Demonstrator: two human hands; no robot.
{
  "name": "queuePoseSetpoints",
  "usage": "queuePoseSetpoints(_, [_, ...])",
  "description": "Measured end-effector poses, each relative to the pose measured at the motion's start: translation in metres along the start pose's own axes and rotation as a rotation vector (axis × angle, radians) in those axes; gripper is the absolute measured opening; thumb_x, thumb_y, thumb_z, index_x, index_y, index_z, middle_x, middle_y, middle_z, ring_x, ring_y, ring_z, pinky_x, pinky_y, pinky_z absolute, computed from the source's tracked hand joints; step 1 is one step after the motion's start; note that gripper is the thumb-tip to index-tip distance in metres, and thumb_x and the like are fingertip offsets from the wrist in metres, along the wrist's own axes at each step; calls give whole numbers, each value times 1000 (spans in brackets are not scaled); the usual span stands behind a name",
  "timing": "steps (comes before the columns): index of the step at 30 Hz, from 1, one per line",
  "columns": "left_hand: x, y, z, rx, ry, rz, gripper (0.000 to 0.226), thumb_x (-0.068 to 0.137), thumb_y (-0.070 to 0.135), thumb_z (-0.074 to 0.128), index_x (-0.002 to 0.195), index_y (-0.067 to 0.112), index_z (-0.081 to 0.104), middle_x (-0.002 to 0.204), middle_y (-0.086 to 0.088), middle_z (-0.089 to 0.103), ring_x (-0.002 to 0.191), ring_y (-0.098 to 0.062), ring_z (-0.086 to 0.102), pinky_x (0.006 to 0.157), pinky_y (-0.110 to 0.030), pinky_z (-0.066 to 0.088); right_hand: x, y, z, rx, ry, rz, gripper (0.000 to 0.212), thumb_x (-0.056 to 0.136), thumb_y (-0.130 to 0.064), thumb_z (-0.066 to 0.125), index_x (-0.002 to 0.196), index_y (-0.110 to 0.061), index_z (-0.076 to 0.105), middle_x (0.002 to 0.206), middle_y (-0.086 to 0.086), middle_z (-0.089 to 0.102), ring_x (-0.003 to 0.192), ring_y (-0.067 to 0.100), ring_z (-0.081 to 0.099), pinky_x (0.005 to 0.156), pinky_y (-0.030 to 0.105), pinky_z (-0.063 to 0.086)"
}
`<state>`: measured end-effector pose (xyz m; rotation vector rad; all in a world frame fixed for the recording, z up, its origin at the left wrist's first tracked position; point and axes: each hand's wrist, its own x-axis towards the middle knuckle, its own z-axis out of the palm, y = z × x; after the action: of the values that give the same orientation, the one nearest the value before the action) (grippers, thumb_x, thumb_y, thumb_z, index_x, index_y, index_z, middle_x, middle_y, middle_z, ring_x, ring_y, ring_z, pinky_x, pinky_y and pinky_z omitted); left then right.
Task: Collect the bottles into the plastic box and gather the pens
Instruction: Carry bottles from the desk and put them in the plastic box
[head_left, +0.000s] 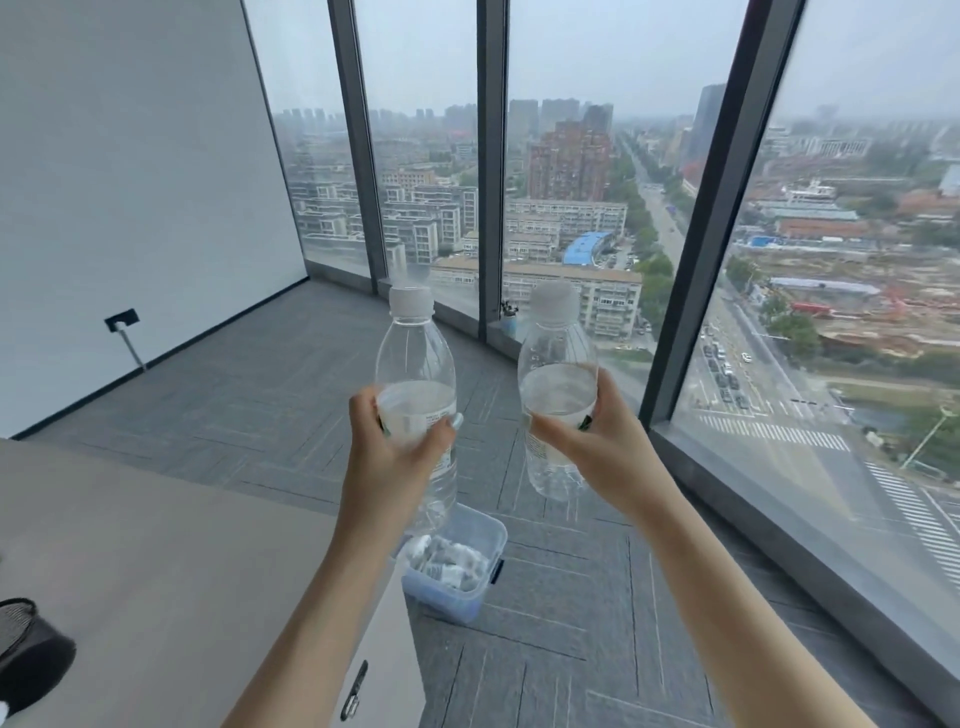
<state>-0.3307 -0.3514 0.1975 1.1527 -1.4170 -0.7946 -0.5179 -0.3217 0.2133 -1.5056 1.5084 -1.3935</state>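
At the lower left, a pale worktop (156, 545) carries a black mesh pen holder (28, 649), cut off by the frame edge; no pens can be made out. Just right of the worktop's end, a clear plastic box (488, 530) sits on the grey carpet floor (234, 405), with several bottles already lying in it.

Above the box, the left hand (387, 457) grips a part-filled water bottle (415, 364) around its label, fingers (453, 422) curled round it. The right hand (602, 447) holds a second water bottle (558, 374) the same way, fingers (550, 427) wrapped across its front. Both bottles stand near upright in mid-air, white caps up, long axes close to vertical, the right one leaning slightly left. They hang side by side, apart, in front of tall windows (597, 156) over a city.

The risk, judged from here, lies in the drop: the box is low, well below both hands, and partly hidden by the left forearm. A release from this height could bounce a bottle off the rim or off those already inside, and lowering both together may crowd the opening, leaving one to roll across the carpet.
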Motion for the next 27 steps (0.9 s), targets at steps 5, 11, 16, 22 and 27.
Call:
queuePoseSetpoints(5, [59, -18, 34, -55, -43, -14, 45, 82, 20, 68, 110, 25, 33, 95, 19, 48, 66, 21, 53, 53, -1, 42, 57, 22, -3, -28, 17, 23, 49, 75, -34, 74, 116, -34, 46, 107, -15, 61, 97, 1, 59, 79, 21, 50])
queuePoseSetpoints(11, [146, -44, 71, -72, -79, -8, 45, 80, 26, 69, 110, 23, 35, 96, 18, 49, 80, 4, 53, 56, -7, 44, 138, 45, -3, -62, 59, 55, 44, 75, -34, 75, 104, -44, 44, 104, -21, 59, 95, -5, 58, 76, 17, 47])
queuePoseSetpoints(16, [216, -63, 99, -90, -115, -23, 46, 80, 29, 68, 111, 21, 34, 97, 16, 49, 82, 1, 55, 60, -12, 43, 198, 63, -4, -68, 92, 68, 50, 74, -36, 76, 113, -39, 45, 105, -21, 60, 96, -4, 58, 82, 22, 50])
queuePoseSetpoints(22, [260, -97, 123, -45, -100, -78, 47, 81, 27, 68, 111, 22, 33, 97, 18, 47, 81, 5, 51, 54, -1, 41, 258, 98, -4, -74, 86, 127, 48, 75, -33, 75, 112, -36, 44, 106, -18, 59, 97, -2, 57, 81, 20, 48])
queuePoseSetpoints(27, [297, -133, 135, 4, -18, -176, 44, 83, 23, 67, 110, 22, 33, 94, 23, 43, 71, 22, 51, 53, 3, 37, 324, 140, 12, -65, -19, 169, 50, 76, -33, 74, 117, -29, 46, 106, -14, 60, 97, 1, 58, 82, 23, 48])
